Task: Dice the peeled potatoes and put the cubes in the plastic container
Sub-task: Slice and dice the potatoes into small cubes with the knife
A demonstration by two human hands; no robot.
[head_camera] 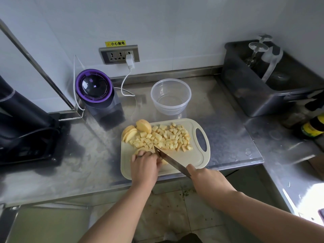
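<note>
- The left hand (pixel 144 166) lies palm down on the near left part of the cutting board (pixel 191 158), fingers curled over a potato piece (pixel 140 151) and pressing it to the board; a ring shows on one finger.
- The right hand (pixel 205 179) is wrapped round the handle of a knife (pixel 171 161) at the board's near edge, and the handle itself is hidden in the fist.
- The blade slants away and to the left from that hand, its tip down at the held piece, right beside the left fingertips.
- Potato cubes (pixel 168 137) lie in a loose heap across the middle and far side of the board, reaching toward its handle slot on the right.
- At the far left corner of the board sit a fanned stack of potato slices (pixel 128 133) and, touching it, a rounded potato half (pixel 143 126).
- The plastic container (pixel 175 109), clear and round, stands upright with its top open just beyond the board's far edge, apart from it.
- Board and container rest on a steel counter (pixel 87 163).
- Left of the container stands a grey appliance with a purple-ringed dome (pixel 94 88); a white charger (pixel 130 61) is plugged into the wall socket behind it.
- A metal tub (pixel 245 95) holding upturned glasses sits at the far right, with a dark bottle (pixel 313 127) near it.
</note>
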